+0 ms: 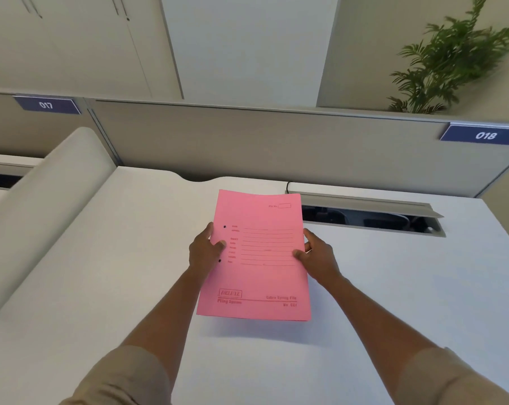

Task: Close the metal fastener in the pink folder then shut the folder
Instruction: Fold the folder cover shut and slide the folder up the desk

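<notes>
- Pink card folder with printed form lines on its front cover (257,255): closed, cover facing up, held just above the pale grey worktop (393,287) near its middle; a shadow lies on the worktop under the near edge.
- Metal fastener: hidden inside the folder; only two small dark punch holes (224,226) show along the left margin of the cover. Whether the fastener is closed cannot be told.
- Left hand (205,252): gripping the folder's left edge, thumb on top of the cover, fingers beneath.
- Right hand (317,255): gripping the folder's right edge, thumb on the cover, fingers under it.
- Open cable tray with a raised grey flap (370,217): set into the worktop just right of and behind the folder.
- Grey partition panel (247,141): standing behind the folder; blue number plates reading 017 (46,105) and 018 (485,135) at its left and right.
- Green leafy plant (452,62): beyond the partition, far right of the folder.
- Stage, as a judgement: folder looks shut; the task appears near or at its end.
- Risks, as a judgement: the thin card bows between the two grips and could crease if squeezed; loosening one hand could let the cover fall open; a set-down too far right could catch the open cable tray.
</notes>
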